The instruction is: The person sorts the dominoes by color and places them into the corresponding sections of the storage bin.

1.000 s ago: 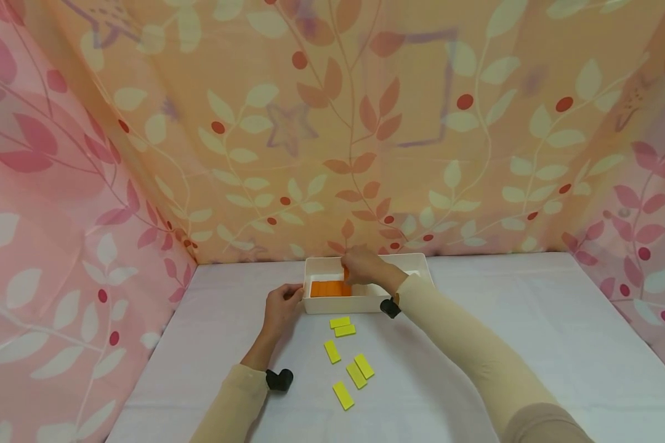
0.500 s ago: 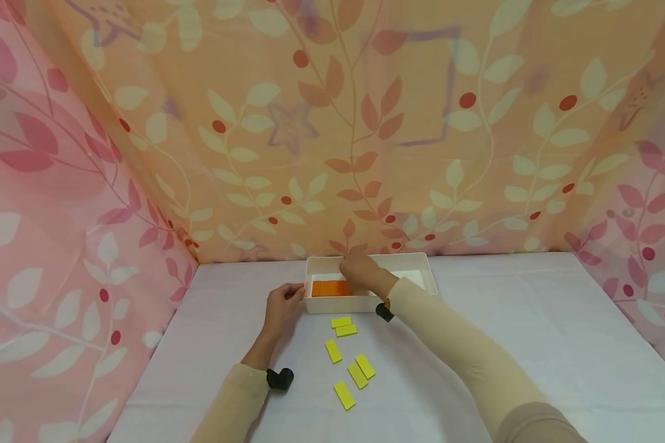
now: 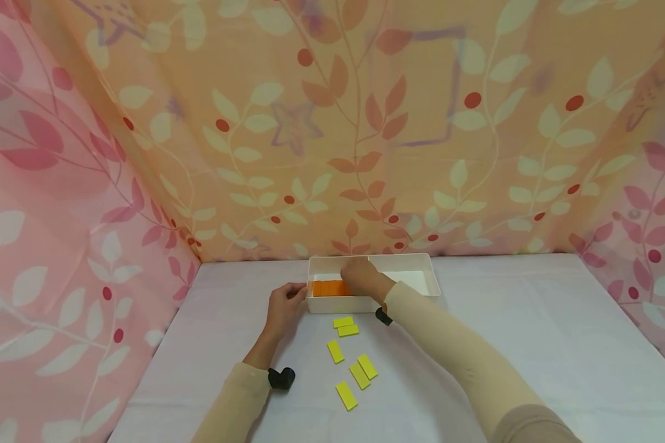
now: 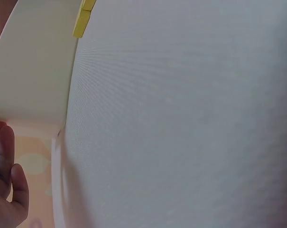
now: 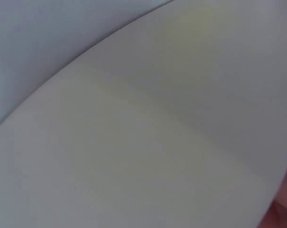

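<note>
A row of orange blocks [image 3: 330, 288] lies in the left part of the white box [image 3: 338, 304] at the back of the table. My right hand [image 3: 362, 277] reaches into the box with curled fingers, at the right end of this row, holding an orange block that the hand covers. Its fingertips are hidden in the head view. My left hand [image 3: 284, 303] is at the box's left end, fingertips touching the wall. In the left wrist view, the fingers [image 4: 5, 149] lie nearly straight against the box end [image 4: 32, 71].
Several yellow blocks [image 3: 346, 395] lie scattered on the white cloth [image 3: 244, 344] in front of the box, between my forearms. A floral curtain [image 3: 244, 184] rises right behind the box. The box's right part [image 3: 415, 282] shows bare white floor.
My right hand has lowered into the box; the orange block that stood upright in its fingers is now covered by the hand. My left hand stays at the box's end.
</note>
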`<state>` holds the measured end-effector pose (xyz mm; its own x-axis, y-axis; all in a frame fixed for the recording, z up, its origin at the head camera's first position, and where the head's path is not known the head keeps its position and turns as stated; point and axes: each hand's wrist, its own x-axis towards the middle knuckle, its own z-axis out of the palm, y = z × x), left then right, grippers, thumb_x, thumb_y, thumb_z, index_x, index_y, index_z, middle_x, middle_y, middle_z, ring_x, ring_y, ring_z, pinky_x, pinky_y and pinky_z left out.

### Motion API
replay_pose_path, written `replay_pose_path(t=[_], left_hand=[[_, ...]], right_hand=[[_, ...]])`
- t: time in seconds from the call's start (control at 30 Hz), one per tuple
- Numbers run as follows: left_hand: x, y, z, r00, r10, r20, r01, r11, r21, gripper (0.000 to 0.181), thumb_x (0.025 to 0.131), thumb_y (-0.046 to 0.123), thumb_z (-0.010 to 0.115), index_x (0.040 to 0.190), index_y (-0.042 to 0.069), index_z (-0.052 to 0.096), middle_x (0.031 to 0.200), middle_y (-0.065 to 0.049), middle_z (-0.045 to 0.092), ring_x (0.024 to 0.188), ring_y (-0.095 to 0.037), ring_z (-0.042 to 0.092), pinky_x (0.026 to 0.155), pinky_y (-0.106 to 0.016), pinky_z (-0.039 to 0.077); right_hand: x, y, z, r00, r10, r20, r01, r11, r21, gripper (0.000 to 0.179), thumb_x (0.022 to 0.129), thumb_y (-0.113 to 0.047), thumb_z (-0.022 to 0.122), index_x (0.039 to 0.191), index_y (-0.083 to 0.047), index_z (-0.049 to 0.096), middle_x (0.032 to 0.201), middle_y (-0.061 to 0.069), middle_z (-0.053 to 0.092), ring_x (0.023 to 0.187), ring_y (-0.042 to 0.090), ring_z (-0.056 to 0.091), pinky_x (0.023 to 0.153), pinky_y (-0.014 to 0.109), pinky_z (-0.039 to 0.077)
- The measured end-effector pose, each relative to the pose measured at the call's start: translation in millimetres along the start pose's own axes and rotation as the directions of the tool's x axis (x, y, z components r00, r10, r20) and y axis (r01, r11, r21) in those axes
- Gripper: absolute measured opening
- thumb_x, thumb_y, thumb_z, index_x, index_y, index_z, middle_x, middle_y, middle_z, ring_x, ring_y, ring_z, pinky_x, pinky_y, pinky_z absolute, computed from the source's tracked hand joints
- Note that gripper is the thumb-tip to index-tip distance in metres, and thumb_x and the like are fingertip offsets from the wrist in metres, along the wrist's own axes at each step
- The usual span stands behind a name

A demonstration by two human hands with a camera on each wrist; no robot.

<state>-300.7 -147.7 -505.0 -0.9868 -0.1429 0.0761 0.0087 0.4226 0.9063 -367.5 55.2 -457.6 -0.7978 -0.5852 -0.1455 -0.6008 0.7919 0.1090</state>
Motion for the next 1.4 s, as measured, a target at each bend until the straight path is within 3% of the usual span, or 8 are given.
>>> replay_pose_path(t=[0.1, 0.27, 0.47, 0.7, 0.83, 1.03, 1.27, 1.4], left_hand=[[0.4, 0.9, -0.4, 1.000, -0.002, 0.003, 0.002, 1.000, -0.006, 0.025, 0.094, 0.019, 0.063, 0.111, 0.002, 0.071, 0.108, -0.014, 0.071, 0.092, -0.022, 0.062, 0.082, -0.027, 0.054], [-0.1, 0.3, -0.4, 1.000, 0.000, 0.005, 0.000, 1.000, -0.006, 0.025, 0.094, 0.019, 0.062, 0.111, 0.002, 0.070, 0.109, -0.014, 0.071, 0.092, -0.021, 0.062, 0.081, -0.026, 0.054], [-1.4, -1.7, 0.7, 1.000, 0.003, -0.002, -0.003, 1.000, -0.002, 0.025, 0.094, 0.018, 0.062, 0.111, 0.001, 0.070, 0.107, -0.015, 0.071, 0.091, -0.022, 0.062, 0.081, -0.028, 0.055], [-2.1, 0.0, 1.0, 1.000, -0.005, -0.005, 0.005, 1.000, 0.008, 0.026, 0.095, 0.019, 0.062, 0.112, 0.001, 0.070, 0.107, -0.014, 0.071, 0.091, -0.022, 0.062, 0.082, -0.028, 0.055], [-2.3, 1.0, 1.0, 1.000, -0.012, -0.004, 0.012, 1.000, 0.009, 0.026, 0.095, 0.020, 0.061, 0.112, 0.001, 0.070, 0.107, -0.014, 0.071, 0.091, -0.022, 0.061, 0.082, -0.030, 0.055], [-2.5, 1.3, 1.8, 1.000, -0.008, -0.015, 0.008, 1.000, 0.007, 0.026, 0.094, 0.018, 0.062, 0.110, 0.000, 0.070, 0.104, -0.015, 0.071, 0.088, -0.022, 0.061, 0.079, -0.028, 0.054], [-2.2, 0.4, 2.1, 1.000, -0.009, -0.010, 0.009, 1.000, 0.009, 0.026, 0.095, 0.019, 0.061, 0.111, 0.001, 0.070, 0.106, -0.015, 0.070, 0.091, -0.023, 0.061, 0.080, -0.027, 0.055], [-2.1, -0.3, 1.9, 1.000, -0.009, -0.007, 0.009, 1.000, 0.005, 0.027, 0.095, 0.020, 0.061, 0.111, 0.001, 0.070, 0.107, -0.014, 0.070, 0.093, -0.023, 0.061, 0.082, -0.028, 0.055]], right_hand=[[-1.3, 0.6, -4.9, 1.000, 0.007, 0.016, -0.008, 0.999, 0.037, 0.018, 0.090, -0.019, 0.069, 0.104, -0.009, 0.071, 0.087, 0.004, 0.065, 0.079, 0.019, 0.052, 0.090, 0.030, 0.051], [-6.7, 4.8, -18.9, 0.998, 0.042, 0.052, -0.052, 0.975, 0.217, 0.013, 0.086, -0.013, 0.072, 0.098, -0.008, 0.070, 0.082, 0.004, 0.063, 0.075, 0.021, 0.054, 0.076, 0.030, 0.053], [-20.9, 16.1, -28.2, 0.999, 0.045, 0.005, -0.043, 0.926, 0.375, 0.031, 0.088, -0.022, 0.073, 0.114, -0.007, 0.069, 0.107, 0.007, 0.068, 0.092, 0.022, 0.060, 0.088, 0.034, 0.054], [-46.2, 27.2, -34.6, 0.990, 0.005, -0.143, 0.058, 0.897, 0.437, 0.032, 0.089, -0.020, 0.069, 0.115, -0.001, 0.069, 0.112, 0.014, 0.067, 0.101, 0.029, 0.063, 0.091, 0.039, 0.053], [-61.6, 29.7, -36.0, 0.988, 0.028, -0.152, 0.052, 0.867, 0.495, 0.033, 0.091, -0.022, 0.068, 0.118, -0.003, 0.069, 0.118, 0.014, 0.066, 0.108, 0.031, 0.060, 0.094, 0.041, 0.051], [-79.0, 33.5, -35.6, 0.974, 0.046, -0.222, 0.078, 0.852, 0.517, 0.030, 0.091, -0.024, 0.068, 0.114, -0.005, 0.070, 0.108, 0.012, 0.067, 0.101, 0.029, 0.060, 0.090, 0.039, 0.051], [-99.3, 42.4, -35.1, 0.956, 0.091, -0.280, 0.099, 0.796, 0.597, 0.030, 0.091, -0.021, 0.067, 0.114, -0.002, 0.069, 0.105, 0.010, 0.067, 0.099, 0.029, 0.061, 0.090, 0.045, 0.052], [-111.1, 50.6, -31.2, 0.937, 0.113, -0.330, 0.121, 0.783, 0.611, 0.029, 0.091, -0.021, 0.067, 0.113, -0.002, 0.070, 0.102, 0.008, 0.069, 0.095, 0.028, 0.062, 0.088, 0.046, 0.052]])
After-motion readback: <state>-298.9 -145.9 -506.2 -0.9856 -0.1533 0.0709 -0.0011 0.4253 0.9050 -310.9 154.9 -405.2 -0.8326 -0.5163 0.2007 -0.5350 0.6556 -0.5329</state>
